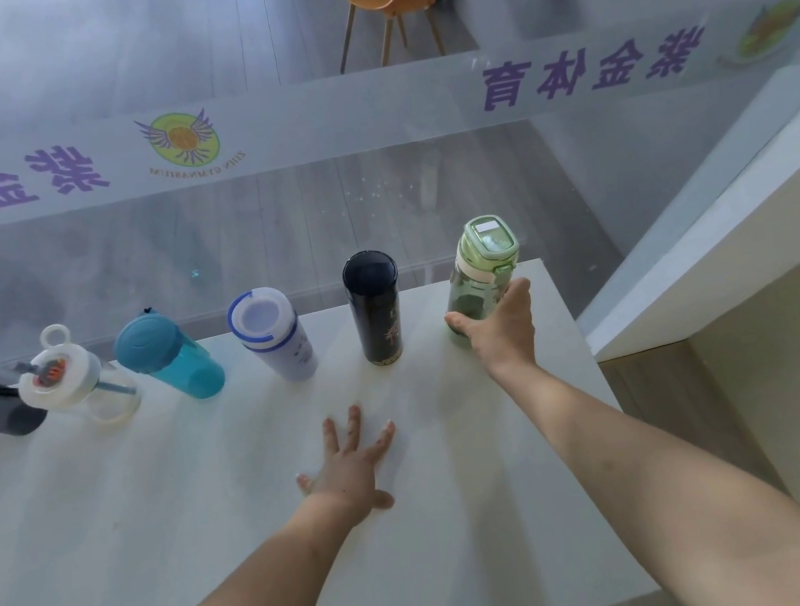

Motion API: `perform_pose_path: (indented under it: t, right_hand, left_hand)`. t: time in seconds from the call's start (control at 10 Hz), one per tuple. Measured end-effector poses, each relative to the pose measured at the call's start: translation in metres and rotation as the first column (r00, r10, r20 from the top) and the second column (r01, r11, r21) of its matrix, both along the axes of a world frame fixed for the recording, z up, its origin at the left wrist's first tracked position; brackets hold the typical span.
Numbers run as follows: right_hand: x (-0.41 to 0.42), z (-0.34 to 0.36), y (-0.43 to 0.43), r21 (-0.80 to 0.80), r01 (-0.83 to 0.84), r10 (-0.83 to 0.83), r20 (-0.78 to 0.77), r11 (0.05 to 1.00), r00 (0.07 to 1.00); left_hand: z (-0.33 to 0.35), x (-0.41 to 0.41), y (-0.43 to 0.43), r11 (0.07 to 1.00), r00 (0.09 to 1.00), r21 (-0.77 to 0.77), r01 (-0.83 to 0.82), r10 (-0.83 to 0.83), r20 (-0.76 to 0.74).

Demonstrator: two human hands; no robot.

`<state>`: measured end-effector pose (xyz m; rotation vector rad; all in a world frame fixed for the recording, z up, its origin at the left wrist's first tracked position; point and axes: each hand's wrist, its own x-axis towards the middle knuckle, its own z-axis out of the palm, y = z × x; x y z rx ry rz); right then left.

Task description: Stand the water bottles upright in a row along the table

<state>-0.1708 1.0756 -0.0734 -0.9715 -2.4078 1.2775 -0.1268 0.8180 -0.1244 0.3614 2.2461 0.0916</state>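
Water bottles stand upright in a row along the tabletop (211,512); the right grip (500,329) clasps the green bottle (484,269) at the row's end, while the left grip (355,470) lies spread flat, nearer the person. Nearly finished, I judge.

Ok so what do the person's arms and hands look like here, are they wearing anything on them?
Both arms are bare along all of their visible length: no sleeves, gloves, watch, bracelets or rings can be seen. The left hand and the right hand are bare too. The nails look short, with no obvious polish, though they are small in this wide-angle view. No markings or tattoos show on either forearm.
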Motion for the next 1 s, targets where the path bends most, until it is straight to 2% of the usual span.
perform_pose_path:
  t: [0.6, 1.0]
  right_hand:
    - [-0.002, 0.000, 0.001, 0.014, -0.020, 0.020, -0.014, 1.000, 1.000]
    - [0.005, 0.006, 0.002, -0.046, -0.041, 0.042, 0.019, 0.998, 0.999]
  left_hand:
    - [-0.001, 0.003, -0.001, 1.000, 1.000, 0.000, -0.003, 0.003, -0.021]
    - [0.003, 0.005, 0.001, 1.000, 1.000, 0.008, -0.011, 0.012, -0.021]
